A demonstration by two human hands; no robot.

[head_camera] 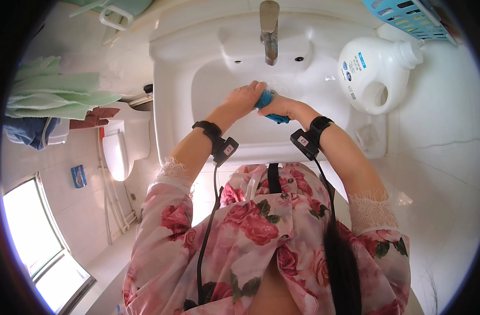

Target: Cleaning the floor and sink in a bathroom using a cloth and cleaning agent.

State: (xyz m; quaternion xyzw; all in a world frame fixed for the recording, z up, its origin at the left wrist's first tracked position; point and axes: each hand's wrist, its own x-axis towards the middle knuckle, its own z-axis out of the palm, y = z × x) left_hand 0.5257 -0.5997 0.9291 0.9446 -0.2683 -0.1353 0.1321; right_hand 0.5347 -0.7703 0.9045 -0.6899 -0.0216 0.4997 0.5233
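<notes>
Both of my hands grip a bunched blue cloth over the bowl of a white ceramic washbasin. My left hand is closed around its upper end, which bulges out between the two hands. Just to the right and a bit lower, my right hand is clenched on the other part, with a fold hanging below the fingers. Straight above the hands is the metal faucet. Some water or suds show by the drain, partly hidden behind my hands.
A white detergent bottle lies on the basin's right ledge, with a pale soap-like block nearer me. A blue plastic basket is at the upper right. Green towels hang at left above a toilet. Cables run from my wristbands.
</notes>
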